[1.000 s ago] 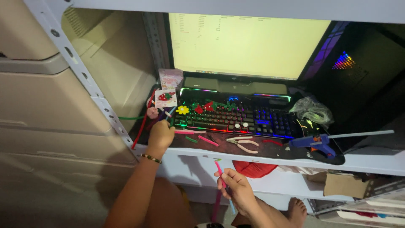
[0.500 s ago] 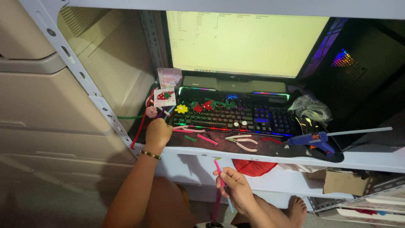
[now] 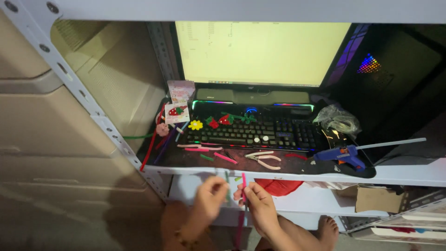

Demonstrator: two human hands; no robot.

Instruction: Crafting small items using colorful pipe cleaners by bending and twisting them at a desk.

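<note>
Below shelf edge (image 3: 278, 175): both hands (image 3: 232, 200) w/ pink stem (image 3: 243, 186)

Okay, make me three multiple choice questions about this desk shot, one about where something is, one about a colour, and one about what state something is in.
1. Where does the glue gun lie?
A. right of the keyboard
B. on the monitor
C. on the floor

2. What colour is the flower-shaped piece on the keyboard?
A. blue
B. yellow
C. white

3. What state is the monitor in?
A. off and dark
B. lit
C. covered with cloth

Answers: 1 A, it lies on the dark mat at the keyboard's right end. 2 B, its petals are yellow. 3 B, the screen glows pale yellow, while the left hand and right hand hold stems below the shelf.
</note>
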